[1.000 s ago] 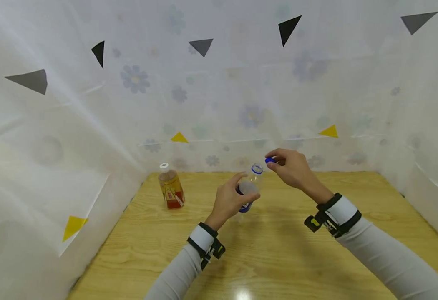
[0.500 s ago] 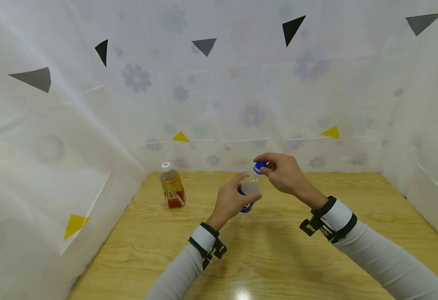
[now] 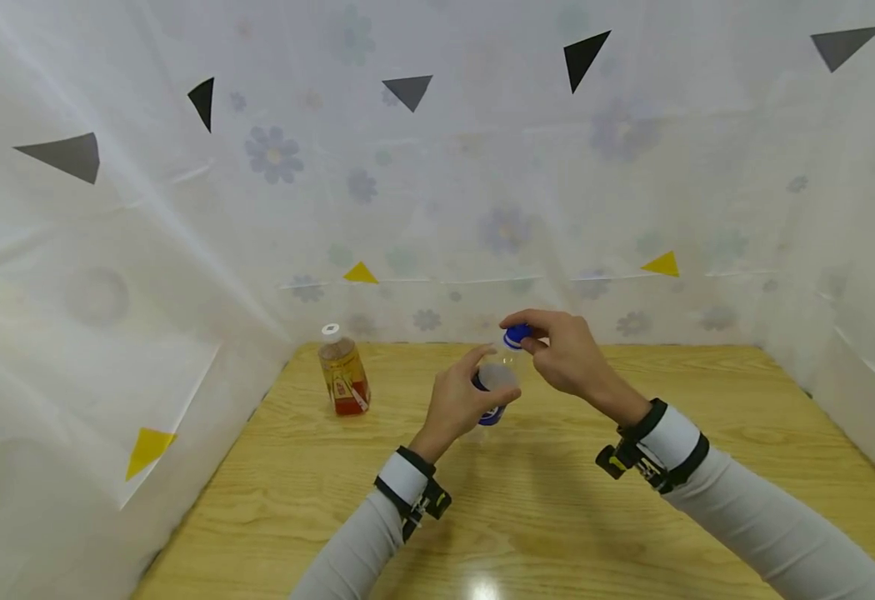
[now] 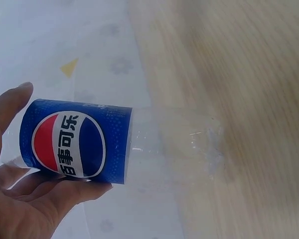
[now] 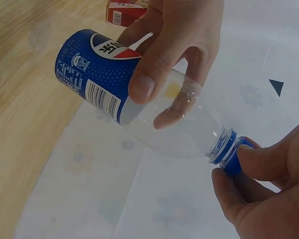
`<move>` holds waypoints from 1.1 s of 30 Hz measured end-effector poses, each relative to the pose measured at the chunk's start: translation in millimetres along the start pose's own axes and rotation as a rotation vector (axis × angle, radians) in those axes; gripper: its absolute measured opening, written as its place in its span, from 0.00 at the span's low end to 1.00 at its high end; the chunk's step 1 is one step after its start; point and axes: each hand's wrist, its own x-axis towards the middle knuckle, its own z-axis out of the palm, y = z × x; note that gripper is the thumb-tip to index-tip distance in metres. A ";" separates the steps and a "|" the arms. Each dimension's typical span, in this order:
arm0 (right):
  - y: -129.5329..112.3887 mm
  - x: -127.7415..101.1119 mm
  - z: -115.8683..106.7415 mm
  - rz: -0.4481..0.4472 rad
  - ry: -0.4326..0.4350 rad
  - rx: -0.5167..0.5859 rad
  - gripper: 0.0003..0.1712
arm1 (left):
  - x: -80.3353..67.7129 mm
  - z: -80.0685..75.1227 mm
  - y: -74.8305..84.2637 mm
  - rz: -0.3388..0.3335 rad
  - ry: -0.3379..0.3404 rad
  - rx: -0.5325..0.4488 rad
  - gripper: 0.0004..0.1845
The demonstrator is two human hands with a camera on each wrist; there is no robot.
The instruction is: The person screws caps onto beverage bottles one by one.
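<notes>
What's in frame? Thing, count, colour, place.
Table: one, light wood, below
White-capped bottle: one, yellow label, reddish lower part, table's left side
Clear bottle: one, blue label, tilted, right of white-capped bottle
Cap: one, blue, at clear bottle's mouth
Floral sheeting: count unclear, white, behind and beside table
Triangles: eight (three grey, two black, three yellow), on sheeting
Wrist straps: two, black-and-white, on wrists
Sleeves: two, light grey, on arms
Left hand: one, grips clear bottle
Right hand: one, pinches cap

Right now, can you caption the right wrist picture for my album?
Left hand grips a blue-labelled clear bottle; right hand pinches a blue cap at its neck.
</notes>
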 end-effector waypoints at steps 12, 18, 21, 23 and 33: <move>1.9 -2.4 7.1 -0.040 0.059 -0.004 0.24 | -1.3 0.4 -0.1 -0.009 -0.008 -0.011 0.38; 0.7 -1.3 6.8 -0.035 0.054 -0.022 0.24 | 0.5 -1.1 -1.0 0.002 -0.007 0.002 0.39; 0.7 -1.9 7.7 -0.024 0.065 -0.014 0.24 | 1.0 -1.3 -1.1 0.008 -0.005 0.002 0.38; 0.7 -2.3 8.3 -0.025 0.072 -0.012 0.24 | 0.9 -1.3 -1.0 0.005 -0.006 0.002 0.38; 0.6 -1.5 6.8 -0.041 0.069 -0.020 0.22 | 0.5 -1.7 -0.4 0.008 -0.010 -0.006 0.38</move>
